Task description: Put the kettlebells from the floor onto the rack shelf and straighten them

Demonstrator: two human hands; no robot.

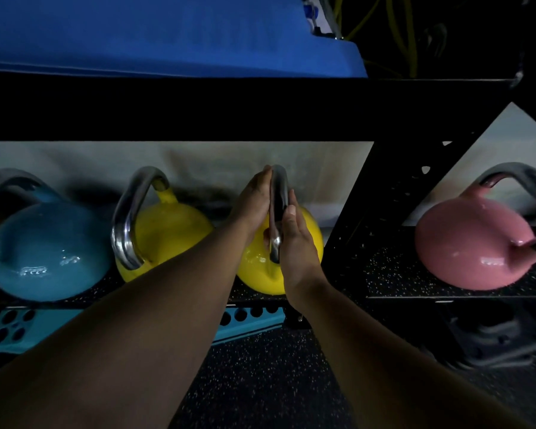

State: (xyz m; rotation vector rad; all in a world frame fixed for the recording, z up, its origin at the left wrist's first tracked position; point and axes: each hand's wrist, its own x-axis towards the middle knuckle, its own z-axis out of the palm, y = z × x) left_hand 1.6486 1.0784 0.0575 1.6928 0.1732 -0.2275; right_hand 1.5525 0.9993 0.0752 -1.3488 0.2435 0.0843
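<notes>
My left hand [252, 202] and right hand [296, 243] press flat, fingers straight rather than curled, against either side of the steel handle [278, 209] of a yellow kettlebell [257, 267]. It stands on the rack shelf [384, 274] near the front edge, beside a second yellow kettlebell [167, 230].

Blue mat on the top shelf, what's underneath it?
Under the blue mat sits the black shelf; below that, kettlebells in a row: blue, yellow, another yellow. The shelf's surface beneath the mat is covered.
</notes>
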